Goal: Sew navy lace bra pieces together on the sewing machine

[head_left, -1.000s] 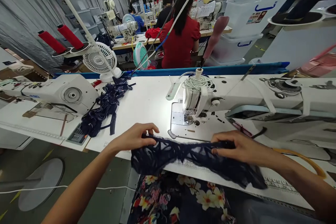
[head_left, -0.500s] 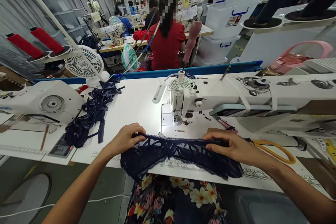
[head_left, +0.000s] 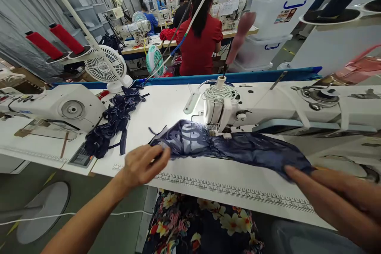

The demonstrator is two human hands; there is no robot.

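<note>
A sheer navy lace bra (head_left: 190, 139) lies stretched across the table just in front of the sewing machine head (head_left: 218, 111), its middle close by the presser foot. Its left end is at the curled fingers of my left hand (head_left: 145, 164), thumb and fingertips drawn together at the fabric's edge. At the right, my right hand (head_left: 339, 198) is closed over the other end, somewhat blurred, with its fingertips on the cloth. The machine's needle area is partly covered by the raised fabric.
A heap of navy straps and lace (head_left: 111, 123) lies left, beside a second sewing machine (head_left: 71, 107). A white fan (head_left: 105, 63) and red thread cones (head_left: 67, 39) stand behind. A printed ruler (head_left: 226, 190) runs along the front edge. A person in red (head_left: 198, 47) sits ahead.
The bra has moved away from me toward the machine and been turned over or flipped upward. My right hand has shifted right to its far end. The view has swung slightly.
</note>
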